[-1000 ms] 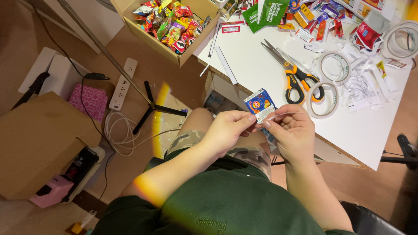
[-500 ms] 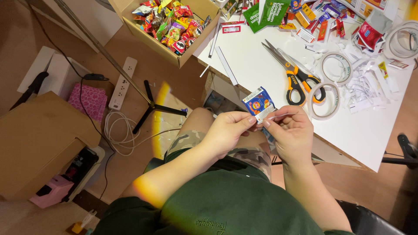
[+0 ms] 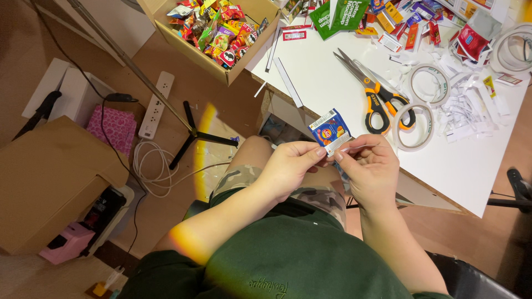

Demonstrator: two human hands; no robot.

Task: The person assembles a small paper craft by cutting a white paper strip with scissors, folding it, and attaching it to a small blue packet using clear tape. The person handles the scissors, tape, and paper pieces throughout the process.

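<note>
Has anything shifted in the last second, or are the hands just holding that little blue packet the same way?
Nothing visibly changed. The left hand and right hand pinch the small blue packet as before, and the scissors and tape rolls lie where they were on the white table.

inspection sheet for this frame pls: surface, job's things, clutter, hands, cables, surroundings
Surface: white table, mostly covered, bare near its front edge.
Job's things: small blue snack packet held above the lap, with a thin white strip at its lower edge.
Clutter: orange-handled scissors, two tape rolls, paper scraps, green pouch, small packets along the far edge.
Hands: left hand pinches the packet's lower edge; right hand pinches the strip.
Cables: white coiled cord and power strip on the floor.
Surroundings: cardboard box of snacks, closed cardboard box, tripod stand, pink item.
</note>
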